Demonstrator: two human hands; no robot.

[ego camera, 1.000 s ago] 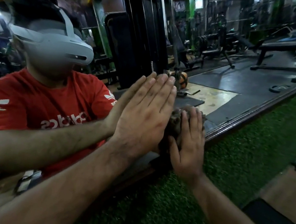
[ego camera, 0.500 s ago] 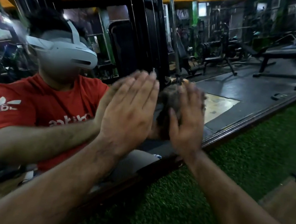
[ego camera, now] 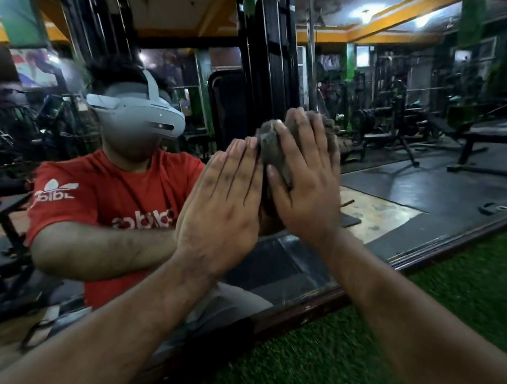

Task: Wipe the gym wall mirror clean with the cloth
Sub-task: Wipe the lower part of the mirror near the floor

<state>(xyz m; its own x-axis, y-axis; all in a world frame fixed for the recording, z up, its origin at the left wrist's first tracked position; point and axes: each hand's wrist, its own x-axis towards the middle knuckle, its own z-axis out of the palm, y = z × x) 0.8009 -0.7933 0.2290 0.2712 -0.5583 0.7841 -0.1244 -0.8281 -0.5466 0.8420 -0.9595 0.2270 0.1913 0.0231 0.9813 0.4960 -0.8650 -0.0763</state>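
My right hand (ego camera: pixel 305 180) presses the grey cloth (ego camera: pixel 269 148) flat against the mirror (ego camera: pixel 415 171) at the centre of the frame, fingers straight over the wad, no curl in that grip. My left hand (ego camera: pixel 226 207) lies just beside it, lower left, palm flat on the glass, fingers straight and together. The mirror's dark frame (ego camera: pixel 434 257) runs diagonally to the right, with green turf (ego camera: pixel 368 359) below it.

A gym: weight benches (ego camera: pixel 500 134), dumbbell racks (ego camera: pixel 390 114) and green turf (ego camera: pixel 333 370).
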